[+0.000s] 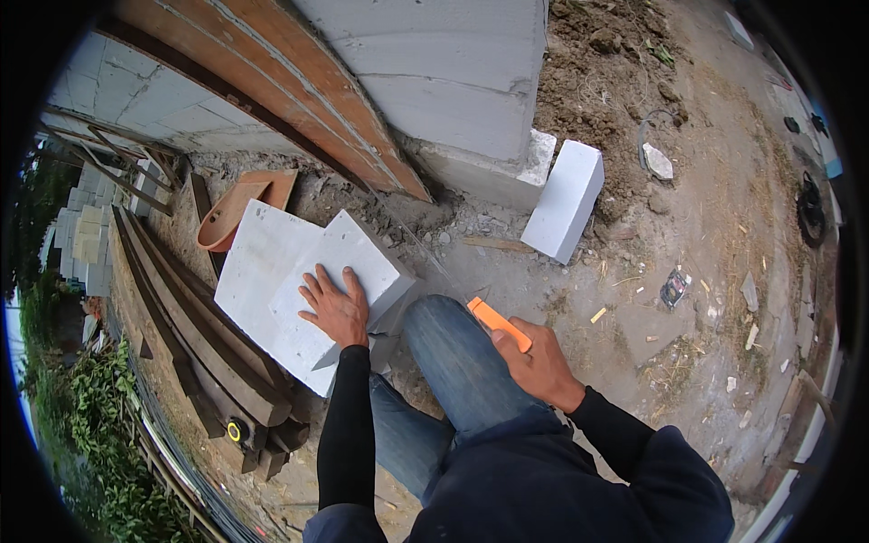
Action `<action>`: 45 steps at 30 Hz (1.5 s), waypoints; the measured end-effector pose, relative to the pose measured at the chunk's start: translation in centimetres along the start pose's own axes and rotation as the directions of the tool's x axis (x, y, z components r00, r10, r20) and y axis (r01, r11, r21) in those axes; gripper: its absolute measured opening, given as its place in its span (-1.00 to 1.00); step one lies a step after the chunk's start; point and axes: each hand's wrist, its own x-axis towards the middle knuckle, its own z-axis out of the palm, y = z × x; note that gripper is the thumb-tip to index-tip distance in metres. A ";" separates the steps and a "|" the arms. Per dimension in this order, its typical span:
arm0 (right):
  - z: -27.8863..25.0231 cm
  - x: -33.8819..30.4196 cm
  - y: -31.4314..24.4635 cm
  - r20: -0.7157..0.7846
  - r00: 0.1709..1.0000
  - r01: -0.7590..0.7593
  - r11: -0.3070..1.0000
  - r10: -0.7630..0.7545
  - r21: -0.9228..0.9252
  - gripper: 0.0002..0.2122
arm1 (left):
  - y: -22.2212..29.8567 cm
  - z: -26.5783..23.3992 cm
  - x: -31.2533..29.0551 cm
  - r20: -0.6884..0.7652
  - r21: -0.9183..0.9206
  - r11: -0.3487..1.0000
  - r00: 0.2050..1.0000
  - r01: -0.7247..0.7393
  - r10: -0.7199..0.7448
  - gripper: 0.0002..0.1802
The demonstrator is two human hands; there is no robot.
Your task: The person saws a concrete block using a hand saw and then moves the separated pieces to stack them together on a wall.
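My left hand (337,308) lies flat with fingers spread on a white lightweight concrete block (339,244). That block rests on a larger pale block (262,249), and its right end stands close to my knee. My right hand (540,364) is wrapped round the orange handle of a hand saw (499,323), beside my right thigh. The saw's thin blade appears nearly edge-on, running away from the handle up and to the left, past the block's right end. Whether the blade touches the block I cannot tell.
Another white block (566,201) stands right of a grey wall corner (434,72). Dark timber beams (208,335) lie at left, with a yellow tape measure (237,429) on them. An orange-brown basin (226,217) sits behind the blocks. Loose soil (597,109) is heaped at far right.
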 end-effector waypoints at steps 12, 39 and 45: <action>4.0 3.9 0.6 0.145 0.989 0.015 0.996 -0.028 0.092 -0.58 | -0.6 0.7 0.0 -0.009 0.047 0.999 1.000 -0.015 0.015 -0.20; 0.9 1.5 11.8 0.145 0.983 -0.060 0.940 0.115 -0.337 -0.60 | -0.5 1.6 0.0 -0.079 -0.048 0.998 0.997 -0.028 0.025 -0.16; -3.9 -6.3 22.6 0.290 0.956 0.167 0.727 0.046 -0.666 -0.63 | -1.3 2.3 -0.1 -0.119 -0.021 1.000 0.993 -0.016 0.013 -0.16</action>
